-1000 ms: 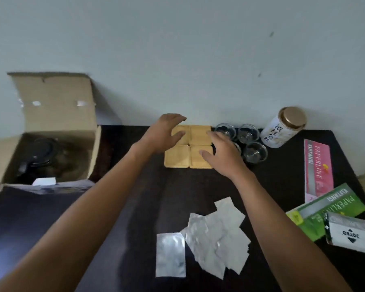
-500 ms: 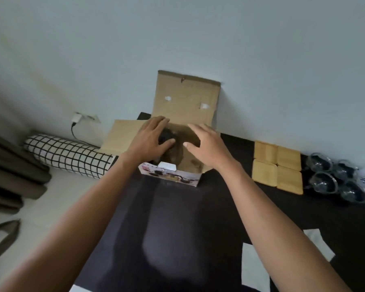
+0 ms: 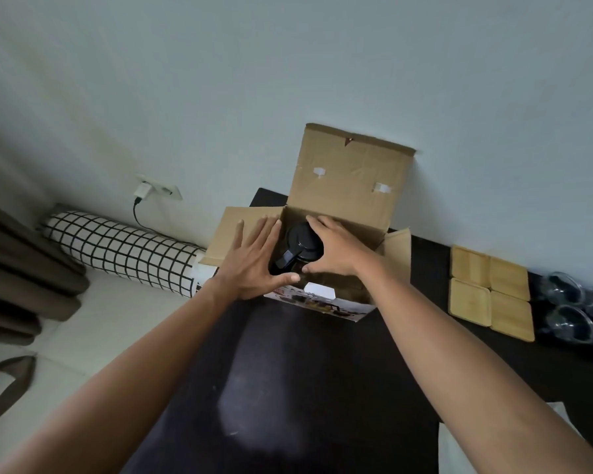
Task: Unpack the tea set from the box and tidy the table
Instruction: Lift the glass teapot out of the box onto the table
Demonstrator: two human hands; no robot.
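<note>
An open cardboard box (image 3: 343,186) stands at the far left end of the dark table (image 3: 288,388), its lid flap upright against the wall. Inside it is a dark teapot (image 3: 302,242) with a black lid and handle. My left hand (image 3: 254,261) lies flat against the pot's left side, fingers spread, thumb under its front. My right hand (image 3: 336,248) curls over the pot's right side, thumb meeting the left thumb. Four bamboo coasters (image 3: 490,289) lie in a square to the right, with several glass cups (image 3: 569,316) beyond them.
A white sheet (image 3: 459,449) lies at the table's near right. Left of the table, on the floor, are a checked bolster pillow (image 3: 117,248), a brown curtain (image 3: 14,268) and a bag strap (image 3: 4,388). A charger is plugged into the wall socket (image 3: 154,191).
My view swung left from the coasters to the box. Both hands left the coasters, reached into the box and closed around the teapot.
</note>
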